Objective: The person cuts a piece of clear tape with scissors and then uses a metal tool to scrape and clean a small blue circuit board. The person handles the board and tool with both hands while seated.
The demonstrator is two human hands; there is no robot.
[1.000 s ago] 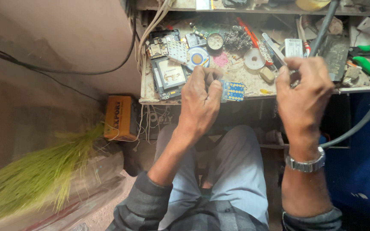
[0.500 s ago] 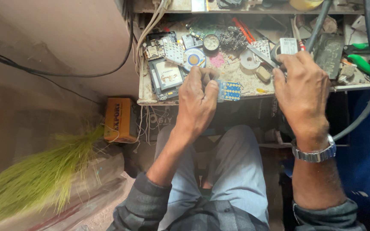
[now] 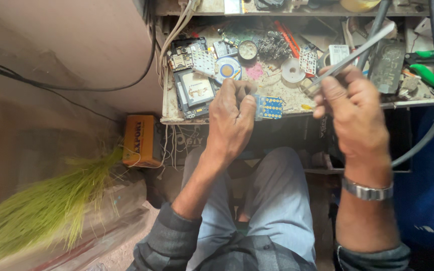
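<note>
left hand (image 3: 232, 118) pinching blue circuit board (image 3: 269, 106) at surface (image 3: 277, 90) edge | right hand (image 3: 350, 108) gripping tweezers (image 3: 352, 56), now lifting up off the board, tips pointing away | work pausing

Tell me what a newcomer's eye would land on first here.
First, the two hands over the cluttered workbench: the left hand pinches a small blue circuit board with yellow dots at the bench's front edge, while the right hand holds metal tweezers raised above it. Next, the bright green broom bristles at lower left and the orange box beside the bench.
</note>
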